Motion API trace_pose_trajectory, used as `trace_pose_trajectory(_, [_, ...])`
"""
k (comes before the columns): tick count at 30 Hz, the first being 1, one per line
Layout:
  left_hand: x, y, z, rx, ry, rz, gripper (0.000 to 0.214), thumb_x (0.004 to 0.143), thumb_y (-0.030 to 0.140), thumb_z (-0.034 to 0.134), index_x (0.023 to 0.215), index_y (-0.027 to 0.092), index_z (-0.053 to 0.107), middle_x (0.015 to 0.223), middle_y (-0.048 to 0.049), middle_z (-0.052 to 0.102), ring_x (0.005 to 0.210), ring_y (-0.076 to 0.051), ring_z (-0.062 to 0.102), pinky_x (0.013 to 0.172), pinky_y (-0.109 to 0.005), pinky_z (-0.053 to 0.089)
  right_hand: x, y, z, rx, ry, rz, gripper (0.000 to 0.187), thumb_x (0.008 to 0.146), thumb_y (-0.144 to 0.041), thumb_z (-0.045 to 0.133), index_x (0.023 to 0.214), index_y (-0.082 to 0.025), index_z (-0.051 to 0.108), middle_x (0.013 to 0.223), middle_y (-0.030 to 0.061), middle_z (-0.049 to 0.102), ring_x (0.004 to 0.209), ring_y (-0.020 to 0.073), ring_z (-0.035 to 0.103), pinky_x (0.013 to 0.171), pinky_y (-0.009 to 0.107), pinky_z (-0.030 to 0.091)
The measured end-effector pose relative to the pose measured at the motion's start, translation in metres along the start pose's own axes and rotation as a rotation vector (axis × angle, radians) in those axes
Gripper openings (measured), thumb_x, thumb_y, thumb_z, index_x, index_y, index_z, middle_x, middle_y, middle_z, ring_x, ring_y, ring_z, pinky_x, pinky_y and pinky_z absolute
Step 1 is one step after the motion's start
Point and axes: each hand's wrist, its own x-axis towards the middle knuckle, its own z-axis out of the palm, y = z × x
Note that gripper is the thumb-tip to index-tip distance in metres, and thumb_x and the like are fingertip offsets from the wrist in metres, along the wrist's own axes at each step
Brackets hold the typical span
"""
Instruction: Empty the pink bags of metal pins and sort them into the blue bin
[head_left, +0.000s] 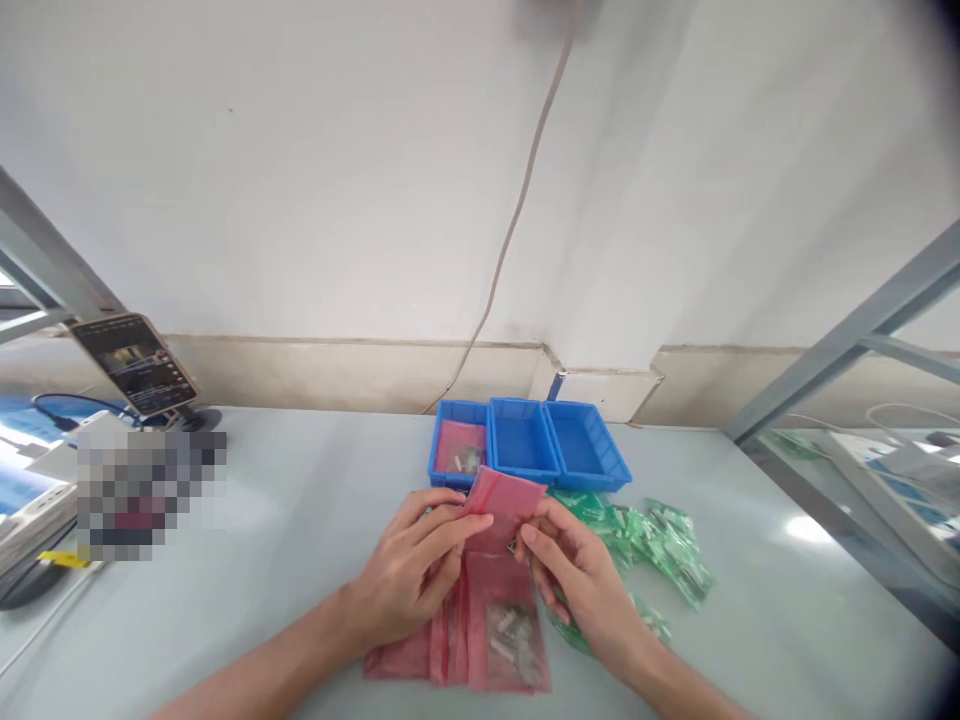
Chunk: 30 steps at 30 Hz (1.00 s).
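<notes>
Open tabletop [300, 520] left, hands [405, 580] [589, 580] pinching pink bag [508, 500]

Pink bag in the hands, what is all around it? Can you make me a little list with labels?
left hand: pinches the left edge of the pink bag
right hand: pinches its right side
under the hands: pile of pink bags, one with small parts inside
behind: three blue bins in a row, a pink packet in the left one
right: green bags heaped on the table
far left: phone propped up
</notes>
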Motion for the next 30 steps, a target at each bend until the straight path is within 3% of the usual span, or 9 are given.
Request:
trace_pose_trajectory(7, [-0.003,0.002,-0.001,-0.013,-0.071,0.015,0.066,0.102,-0.005,0.040,0.161,0.022,0.049,0.139,-0.0082,0.068,0.134,-0.023,0.052,0.117,-0.042,0.049,-0.002,0.002,0.001,-0.030,-0.011,0.012,0.044,0.098,-0.066,0.070,0.096,-0.023,0.058,0.058,-0.0116,0.039,0.040,0.0053,0.031,0.037,0.016,0.032])
trace_pose_trajectory(11, [-0.002,-0.002,0.002,0.061,-0.034,0.023,0.065,0.104,-0.003,0.042,0.164,0.023,0.045,0.134,-0.0091,0.069,0.129,-0.023,0.055,0.114,-0.040,0.051,-0.002,0.007,0.000,-0.032,-0.059,-0.002,0.042,0.101,-0.065,0.066,0.096,-0.025,0.055,0.054,-0.0123,0.040,0.039,0.0070,0.035,0.037,0.017,0.036])
trace_pose_trajectory(14, [0.000,-0.004,0.003,0.095,-0.013,0.030,0.059,0.106,0.001,0.045,0.161,0.022,0.048,0.132,-0.0105,0.069,0.127,-0.024,0.056,0.112,-0.041,0.052,0.000,0.009,-0.001,-0.029,-0.061,-0.010,0.041,0.102,-0.063,0.067,0.095,-0.024,0.055,0.064,-0.0106,0.048,0.037,0.0037,0.035,0.036,0.016,0.035])
trace_pose_trajectory(17, [0.001,-0.004,0.002,0.087,0.000,0.014,0.047,0.106,0.005,0.051,0.149,0.022,0.060,0.125,-0.0109,0.068,0.120,-0.025,0.058,0.105,-0.040,0.054,0.000,0.007,-0.001,-0.011,-0.072,-0.024,0.038,0.100,-0.059,0.072,0.115,-0.026,0.057,0.081,-0.0072,0.059,0.038,0.0025,0.039,0.035,0.016,0.033])
trace_pose_trajectory(20, [0.002,-0.002,0.001,0.066,0.033,-0.038,0.035,0.106,0.006,0.054,0.132,0.024,0.070,0.112,-0.0091,0.065,0.106,-0.023,0.059,0.094,-0.036,0.054,-0.002,0.004,0.000,0.013,-0.081,-0.042,0.046,0.101,-0.054,0.073,0.135,-0.031,0.053,0.079,-0.0086,0.058,0.039,0.0035,0.039,0.037,0.016,0.032])
trace_pose_trajectory(25, [0.003,0.004,0.004,-0.017,0.065,-0.128,0.026,0.107,0.011,0.057,0.123,0.023,0.073,0.101,-0.0064,0.063,0.094,-0.022,0.055,0.083,-0.033,0.049,-0.003,0.003,-0.001,-0.052,-0.038,-0.069,0.033,0.105,-0.055,0.065,0.107,-0.022,0.067,0.074,-0.0058,0.057,0.041,0.0039,0.038,0.040,0.018,0.035])
trace_pose_trajectory(30, [0.010,0.010,0.004,-0.054,0.086,-0.150,0.019,0.111,0.019,0.056,0.118,0.022,0.074,0.091,-0.0044,0.063,0.086,-0.020,0.054,0.077,-0.032,0.046,-0.004,0.003,-0.003,-0.114,-0.033,-0.078,0.035,0.097,-0.057,0.074,0.109,-0.024,0.068,0.083,-0.0038,0.061,0.044,0.0056,0.042,0.042,0.020,0.040])
